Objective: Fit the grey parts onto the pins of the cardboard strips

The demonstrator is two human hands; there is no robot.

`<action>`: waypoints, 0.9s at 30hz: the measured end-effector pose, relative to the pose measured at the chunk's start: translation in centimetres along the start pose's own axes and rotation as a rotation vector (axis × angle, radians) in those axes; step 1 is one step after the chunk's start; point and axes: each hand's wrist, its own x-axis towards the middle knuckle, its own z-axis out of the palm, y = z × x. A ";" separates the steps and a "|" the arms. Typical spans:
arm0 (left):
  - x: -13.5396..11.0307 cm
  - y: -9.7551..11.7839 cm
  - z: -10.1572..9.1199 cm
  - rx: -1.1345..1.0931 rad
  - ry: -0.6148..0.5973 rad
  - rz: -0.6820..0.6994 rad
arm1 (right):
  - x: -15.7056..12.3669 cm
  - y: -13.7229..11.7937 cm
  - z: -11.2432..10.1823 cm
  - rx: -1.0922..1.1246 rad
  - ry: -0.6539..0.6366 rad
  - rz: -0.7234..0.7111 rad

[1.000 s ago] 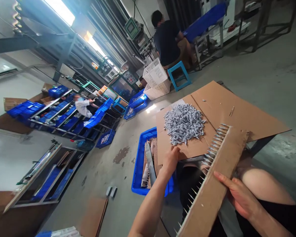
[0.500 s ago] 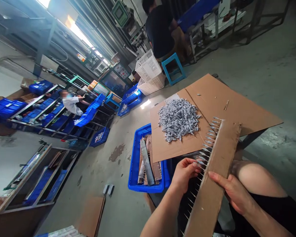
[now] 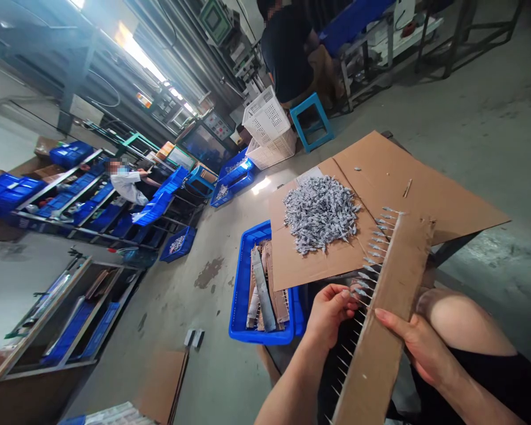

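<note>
A long cardboard strip [image 3: 383,336] slants across my lap, thin pointed sticks poking out along its left edge. My right hand [image 3: 425,342] grips the strip, thumb on top and fingers beneath it. Small grey pieces [image 3: 374,254] sit on the sticks of the upper part; the lower sticks are bare. My left hand [image 3: 331,313] is closed in a pinch at the edge of the strip, at a small grey piece [image 3: 354,293] by one of the sticks. A heap of similar grey pieces [image 3: 321,215] lies on a flat cardboard sheet [image 3: 429,189] beyond my hands.
A blue bin [image 3: 236,319] with more cardboard strips [image 3: 265,289] stands on the floor left of the cardboard sheet. White crates [image 3: 265,121] and a blue stool [image 3: 312,121] are farther back. Two people sit working, one at the back and one at the left.
Almost nothing differs. My left hand stays pinched at the same spot, its fingers shifted very slightly; the strip and my right hand hold their place.
</note>
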 end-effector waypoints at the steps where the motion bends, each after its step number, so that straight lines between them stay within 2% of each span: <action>1: 0.0 0.0 0.1 -0.002 0.000 0.000 | 0.1 0.0 0.0 0.003 -0.004 0.002; 7: -0.1 -0.2 0.2 -0.015 -0.009 -0.007 | 0.1 -0.1 0.0 -0.012 -0.036 -0.015; 14: -0.2 -0.5 0.1 -0.020 -0.023 0.009 | 0.1 -0.2 0.1 -0.012 -0.003 -0.029; 21: -0.2 -0.2 0.2 0.043 0.007 0.038 | 0.9 0.7 -0.3 -0.003 0.005 0.033; 27: -0.3 0.3 0.5 0.022 -0.011 -0.001 | 0.4 0.0 0.0 0.013 -0.002 0.048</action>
